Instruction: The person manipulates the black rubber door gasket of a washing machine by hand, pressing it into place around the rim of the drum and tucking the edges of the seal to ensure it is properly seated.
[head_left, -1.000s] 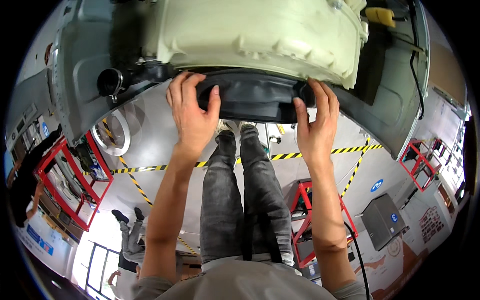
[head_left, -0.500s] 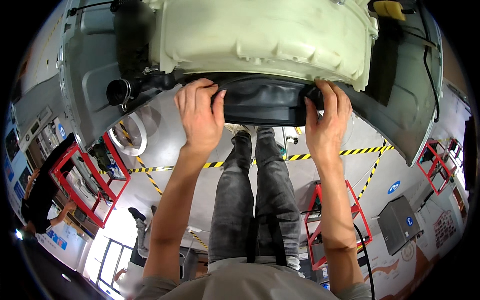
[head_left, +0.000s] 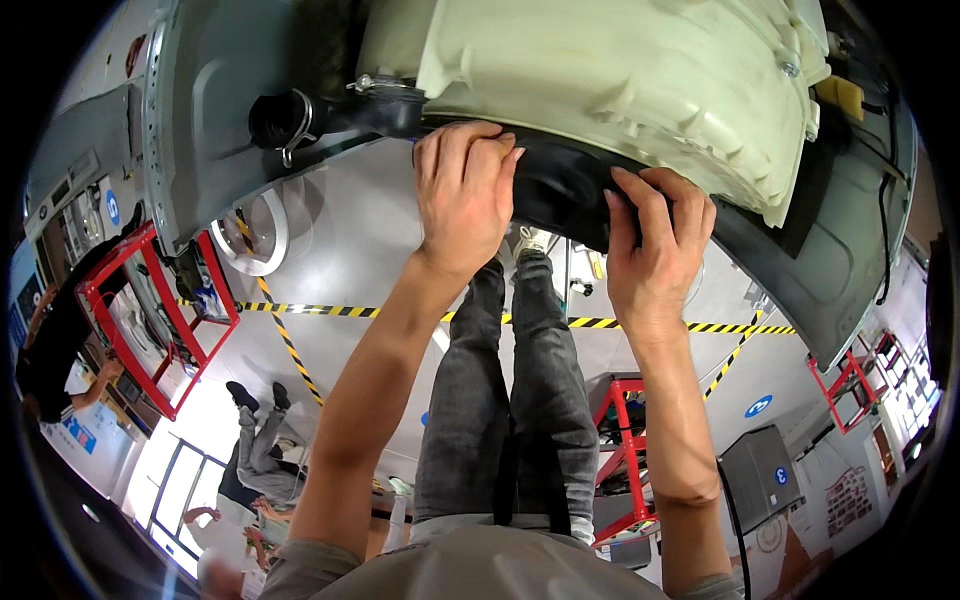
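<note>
at the top of the view, under the cream plastic tub (head_left: 620, 80) of a washing machine, we see both of our hands pressed onto a black rubber gasket (head_left: 560, 190) that curves along the tub's lower edge. our left hand (head_left: 462, 190) lies flat on the gasket's left part, fingers together and curled over its rim, knuckles toward us. our right hand (head_left: 655, 255) grips the gasket further right and a little lower, fingers bent over the rubber and the thumb tucked beneath; both hands are clamped on the gasket, near each other but not touching. left of the left hand a black hose (head_left: 300, 115) with a wire clamp runs along the grey metal cabinet (head_left: 210, 110). a dark grey panel (head_left: 820, 270) slopes down to the right of the tub. below our forearms we see grey trousers (head_left: 505, 400) and a pale floor (head_left: 340, 230) crossed by yellow and black striped tape (head_left: 330, 310). red metal frames (head_left: 150, 320) stand at the left, another red frame (head_left: 625, 440) beside the right forearm, and a grey box (head_left: 760, 475) at the lower right. another person in dark clothes (head_left: 250, 450) crouches at the lower left, well apart from us.
</note>
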